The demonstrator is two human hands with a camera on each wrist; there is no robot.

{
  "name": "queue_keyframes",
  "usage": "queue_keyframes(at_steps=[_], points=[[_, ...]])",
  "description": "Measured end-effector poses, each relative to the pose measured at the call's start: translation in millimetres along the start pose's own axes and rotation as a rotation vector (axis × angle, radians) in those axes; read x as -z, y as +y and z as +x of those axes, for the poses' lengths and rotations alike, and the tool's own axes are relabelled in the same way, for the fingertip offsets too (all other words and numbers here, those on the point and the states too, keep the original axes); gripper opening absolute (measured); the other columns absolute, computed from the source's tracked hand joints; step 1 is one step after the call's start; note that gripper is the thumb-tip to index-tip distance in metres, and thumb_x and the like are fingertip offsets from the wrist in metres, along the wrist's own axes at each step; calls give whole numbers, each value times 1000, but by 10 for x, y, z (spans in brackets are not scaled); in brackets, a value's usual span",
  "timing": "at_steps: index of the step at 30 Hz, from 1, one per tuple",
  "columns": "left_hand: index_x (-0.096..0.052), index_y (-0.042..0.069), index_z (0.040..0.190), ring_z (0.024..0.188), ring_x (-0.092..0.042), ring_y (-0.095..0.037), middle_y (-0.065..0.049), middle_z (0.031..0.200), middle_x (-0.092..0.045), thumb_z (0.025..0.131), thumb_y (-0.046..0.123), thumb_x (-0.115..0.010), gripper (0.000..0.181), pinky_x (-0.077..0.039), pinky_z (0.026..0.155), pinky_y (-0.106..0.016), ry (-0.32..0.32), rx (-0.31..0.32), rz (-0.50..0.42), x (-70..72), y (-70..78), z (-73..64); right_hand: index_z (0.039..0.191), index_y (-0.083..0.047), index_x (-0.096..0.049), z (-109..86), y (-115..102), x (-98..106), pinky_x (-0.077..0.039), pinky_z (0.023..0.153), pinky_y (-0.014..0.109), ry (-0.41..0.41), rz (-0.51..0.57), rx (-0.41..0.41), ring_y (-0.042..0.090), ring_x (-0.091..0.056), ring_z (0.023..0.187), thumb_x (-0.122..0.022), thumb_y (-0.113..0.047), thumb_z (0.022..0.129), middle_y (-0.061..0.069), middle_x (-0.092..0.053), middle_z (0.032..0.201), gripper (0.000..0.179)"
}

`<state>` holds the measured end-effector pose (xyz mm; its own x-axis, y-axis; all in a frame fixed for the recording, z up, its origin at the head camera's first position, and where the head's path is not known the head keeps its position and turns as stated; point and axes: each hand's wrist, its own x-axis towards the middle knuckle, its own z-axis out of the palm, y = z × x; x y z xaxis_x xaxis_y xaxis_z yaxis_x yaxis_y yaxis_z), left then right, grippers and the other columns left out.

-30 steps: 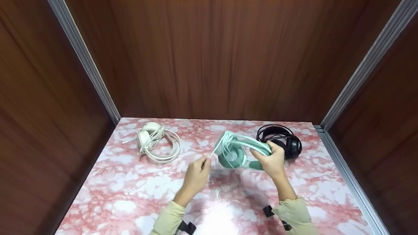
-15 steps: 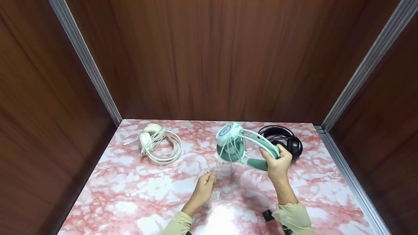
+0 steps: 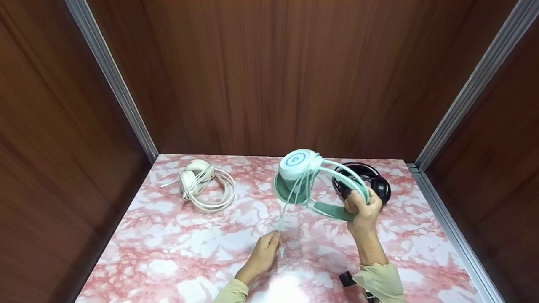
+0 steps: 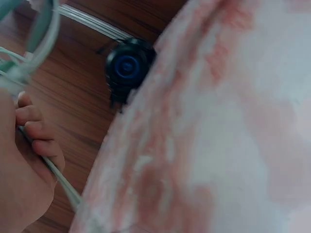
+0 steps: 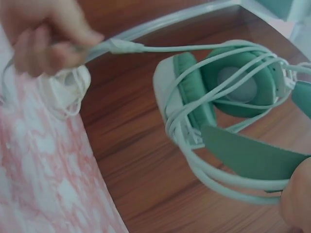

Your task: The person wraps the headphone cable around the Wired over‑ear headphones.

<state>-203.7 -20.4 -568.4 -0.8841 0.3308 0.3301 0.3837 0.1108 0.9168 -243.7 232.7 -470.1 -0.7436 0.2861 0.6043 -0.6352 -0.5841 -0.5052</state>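
Observation:
Mint-green headphones [image 3: 296, 168] are held up over the table, their pale cable [image 5: 218, 92] wound several times around the ear cups. My right hand [image 3: 365, 210] grips them by the headband [image 3: 334, 210], at the end away from the cups. Below and left of the cups, my left hand [image 3: 264, 252] holds the cable's loose part between curled fingers. In the left wrist view that cable [image 4: 60, 177] runs out past the palm. The right wrist view shows a thicker joint [image 5: 125, 46] in the cable beside the left fingertips.
White headphones [image 3: 189, 182] with a coiled cable lie at the table's back left. Black headphones [image 3: 380, 190] lie at the back right, partly behind the green headband. Dark wooden panels [image 3: 269, 75] enclose the back and sides of the pink-marbled table [image 3: 160, 244].
The green headphones have risen and turned so an ear cup's outer face shows. My right hand has shifted slightly right; my left hand has drawn down and toward me with the cable.

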Motion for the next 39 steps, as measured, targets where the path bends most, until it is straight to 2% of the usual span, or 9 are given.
queue_keyframes(at_steps=[4, 11, 17, 21, 24, 28, 32, 37, 39], points=[[-48, -4, 74, 54, -32, -3, 7, 64, -38, 106, 10, -35, 37, -31, 51, -20, -28, 1, -1, -29, -186, -31, 74, -1, -43, 33, -78, 31, -10, 41, 23, -103, 178, -6, 11, -12, 43, -51, 7, 89, 2, -18, 50, 20], [-47, -8, 79, 50, -27, -5, 7, 61, -33, 106, 15, -35, 38, -25, 47, -21, -130, 35, -98, 80, -580, 47, 68, -6, -28, 59, -148, 107, -15, 45, 20, -386, 476, -141, 9, -19, 44, -55, -5, 93, 0, -21, 53, 37], [-45, -21, 95, 54, -27, -8, 4, 61, -33, 107, 27, -35, 51, -25, 53, -24, -351, 160, -291, 298, -603, 153, 70, -8, -28, 92, -153, 140, -21, 47, 19, -562, 637, -264, 7, -25, 47, -55, -13, 95, 0, -27, 57, 37], [-46, -21, 92, 56, -31, -10, 2, 62, -36, 105, 25, -43, 48, -26, 56, -31, -442, 198, -289, 438, -570, 221, 73, -7, -32, 82, -169, 156, -21, 50, 19, -649, 737, -342, 7, -26, 49, -56, -19, 95, -1, -29, 61, 34], [-51, -18, 86, 53, -31, -11, 1, 60, -37, 101, 15, -49, 36, -27, 54, -29, -461, 190, -217, 540, -486, 285, 92, 1, -51, 53, -182, 160, -21, 52, 19, -699, 780, -373, 7, -26, 54, -57, -20, 95, 0, -29, 65, 22], [-67, -11, 88, 52, -33, -5, 5, 60, -43, 96, 9, -58, 23, -29, 50, -22, -455, 158, -39, 663, -266, 391, 128, 7, -48, 42, -167, 156, -43, 66, 19, -814, 693, -352, 11, -52, 72, -55, -20, 94, 9, -53, 84, 44], [-74, 1, 91, 51, -31, -3, 6, 61, -45, 96, 15, -61, 20, -31, 50, -21, -445, 122, 147, 751, 51, 486, 127, 13, -40, 64, -138, 156, -53, 76, 29, -931, 554, -321, 23, -60, 86, -54, -13, 90, 19, -56, 100, 47], [-76, 15, 90, 56, -45, -4, 9, 70, -59, 94, 25, -65, 16, -41, 54, -22, -341, 96, 316, 783, 317, 541, 118, 14, -42, 71, -181, 172, -45, 65, 16, -946, 284, -348, 7, -54, 78, -60, -7, 89, 4, -55, 99, 40], [-76, 16, 88, 58, -52, -5, 9, 72, -63, 92, 23, -67, 13, -44, 53, -22, -279, 77, 359, 766, 448, 536, 103, 13, -46, 86, -185, 176, -42, 61, 13, -926, 150, -391, 3, -55, 79, -63, -4, 85, -2, -58, 95, 30]])
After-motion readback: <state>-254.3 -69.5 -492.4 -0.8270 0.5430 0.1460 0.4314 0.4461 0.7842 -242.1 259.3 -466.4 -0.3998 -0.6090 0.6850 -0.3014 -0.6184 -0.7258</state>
